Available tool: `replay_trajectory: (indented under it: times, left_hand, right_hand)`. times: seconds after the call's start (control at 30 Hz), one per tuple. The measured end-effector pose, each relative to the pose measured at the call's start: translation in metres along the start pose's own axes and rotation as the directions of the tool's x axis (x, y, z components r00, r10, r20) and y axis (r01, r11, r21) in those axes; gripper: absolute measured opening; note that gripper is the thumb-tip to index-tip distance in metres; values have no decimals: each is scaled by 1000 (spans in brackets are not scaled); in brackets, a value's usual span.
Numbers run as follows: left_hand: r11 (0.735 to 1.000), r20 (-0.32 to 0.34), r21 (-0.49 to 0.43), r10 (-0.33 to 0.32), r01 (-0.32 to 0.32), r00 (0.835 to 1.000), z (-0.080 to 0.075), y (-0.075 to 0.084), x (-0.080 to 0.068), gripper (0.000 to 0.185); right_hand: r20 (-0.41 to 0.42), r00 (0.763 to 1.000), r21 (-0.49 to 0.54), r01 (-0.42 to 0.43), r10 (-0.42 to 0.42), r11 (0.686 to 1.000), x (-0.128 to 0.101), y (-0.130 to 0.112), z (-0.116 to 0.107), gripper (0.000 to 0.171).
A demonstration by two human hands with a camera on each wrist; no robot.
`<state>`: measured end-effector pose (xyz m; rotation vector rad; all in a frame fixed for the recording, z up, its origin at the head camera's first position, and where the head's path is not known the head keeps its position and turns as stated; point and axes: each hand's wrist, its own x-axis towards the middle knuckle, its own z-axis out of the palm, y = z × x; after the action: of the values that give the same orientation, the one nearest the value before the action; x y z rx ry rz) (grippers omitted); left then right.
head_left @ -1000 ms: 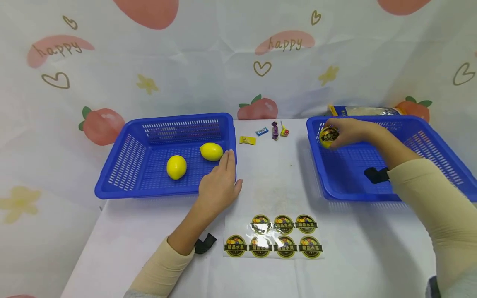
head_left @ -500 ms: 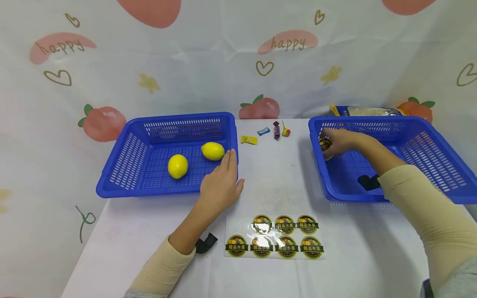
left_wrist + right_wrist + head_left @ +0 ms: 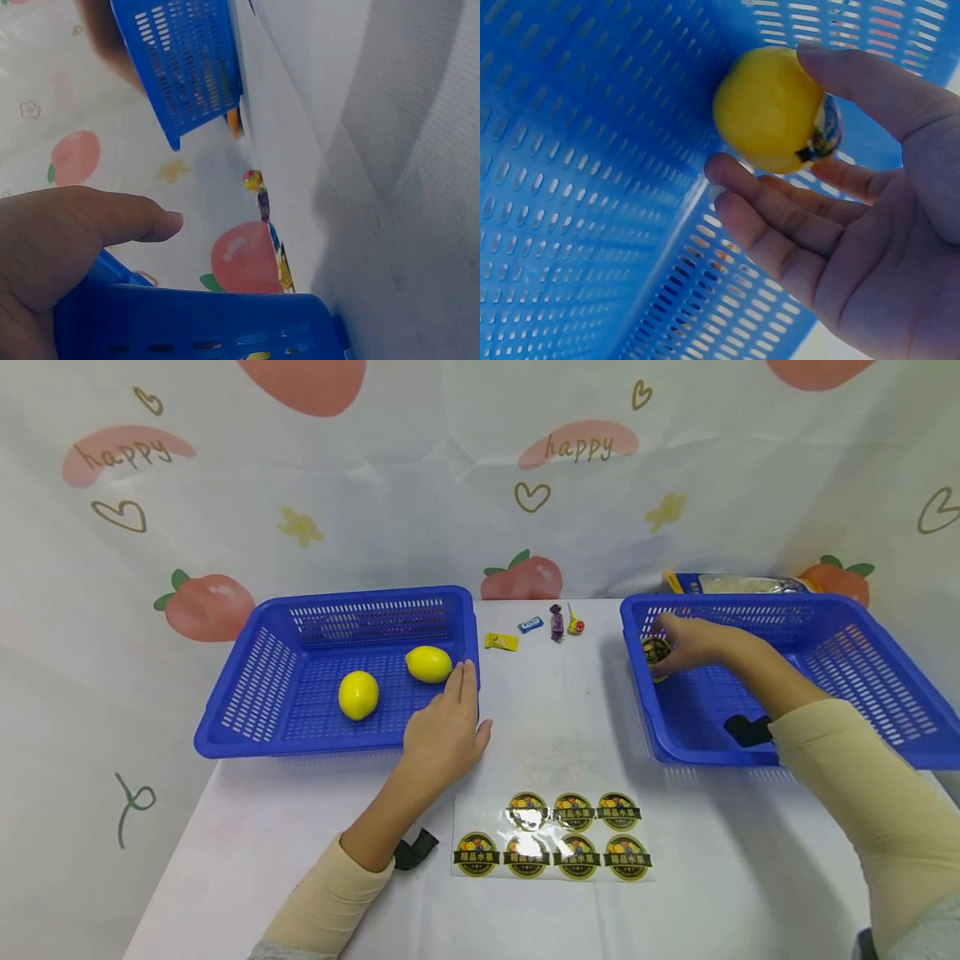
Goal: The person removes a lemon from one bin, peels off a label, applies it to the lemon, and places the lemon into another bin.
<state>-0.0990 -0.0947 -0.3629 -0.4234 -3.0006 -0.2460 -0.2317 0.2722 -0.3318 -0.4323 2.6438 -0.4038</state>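
Fingers [image 3: 780, 225] of the right hand [image 3: 693, 639] curled round a stickered lemon [image 3: 776, 109], held low against the left wall of the right blue basket [image 3: 885, 693]. The left hand [image 3: 442, 731] lay flat and relaxed on the near right corner of the left basket [image 3: 247, 693], beside two plain lemons [image 3: 428, 664]. A white cloth [image 3: 300, 827] covered the table, with a peach-printed backdrop [image 3: 450, 468] behind; a sticker sheet [image 3: 551, 847] lay near the front, and wrapped candies [image 3: 555, 622] sat between the baskets. The right hand hid most of the lemon in the head view, and a bag [image 3: 738, 583] behind the right basket was largely concealed. Since a second before, the lemon had sunk from rim height into the basket.
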Motion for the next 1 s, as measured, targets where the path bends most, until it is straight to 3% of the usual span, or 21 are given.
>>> replay_trajectory:
  times: [0.23, 0.47, 0.63, 0.8, 1.0]
  left_hand:
    - [1000, 8, 8, -8, 8, 1000, -1, 1, 0, 84]
    - [1000, 7, 4, -10, 10, 1000, 0, 1, 0, 84]
    - [1000, 9, -2, -14, 14, 1000, 0, 0, 0, 84]
    - [1000, 15, -10, -16, 16, 1000, -1, 0, 0, 85]
    - [1000, 24, -15, -13, 13, 1000, -2, 0, 1, 85]
  right_hand:
    - [-5, 1000, -22, 17, -17, 1000, -18, -6, -13, 85]
    - [-110, 990, -61, 80, -86, 995, -43, -30, -22, 72]
    - [-193, 975, -80, 99, -113, 992, -68, -55, -13, 72]
    - [-298, 937, -116, 154, -182, 981, -91, -72, 14, 69]
    - [-417, 860, -229, 214, -294, 950, -113, -79, 54, 69]
